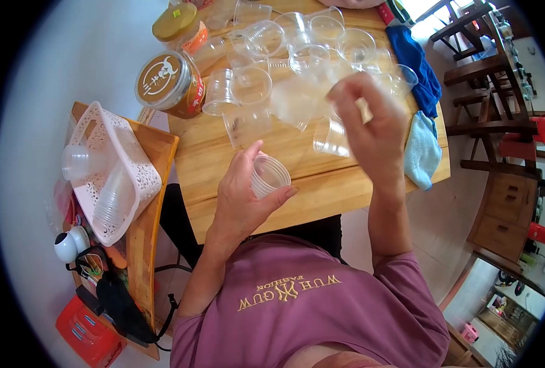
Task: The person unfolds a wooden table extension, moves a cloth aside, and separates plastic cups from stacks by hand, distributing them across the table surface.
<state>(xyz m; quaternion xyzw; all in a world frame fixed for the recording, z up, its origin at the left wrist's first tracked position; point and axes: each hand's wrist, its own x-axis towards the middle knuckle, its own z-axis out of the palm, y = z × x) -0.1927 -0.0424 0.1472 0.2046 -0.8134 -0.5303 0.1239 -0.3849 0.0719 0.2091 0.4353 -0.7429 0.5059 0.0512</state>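
Observation:
Near the front edge of the wooden table, my left hand point(242, 193) is wrapped round a short stack of clear plastic cups point(270, 176), their rims facing up. My right hand point(370, 116) is raised over the table to the right, its fingers curled and blurred by motion. Beside its fingers is a whitish translucent blur point(300, 98); what it is and whether the hand grips it is unclear. Many loose clear cups point(251, 84) lie and stand behind both hands, and one point(331, 137) lies on its side below the blur.
Two lidded jars point(170, 83) stand at the table's back left. A dark blue cloth point(415, 67) and a light blue cloth point(423, 150) lie along the right edge. On the left, a white basket point(144, 168) with stacked cups point(114, 196) rests on a wooden stand point(139, 276).

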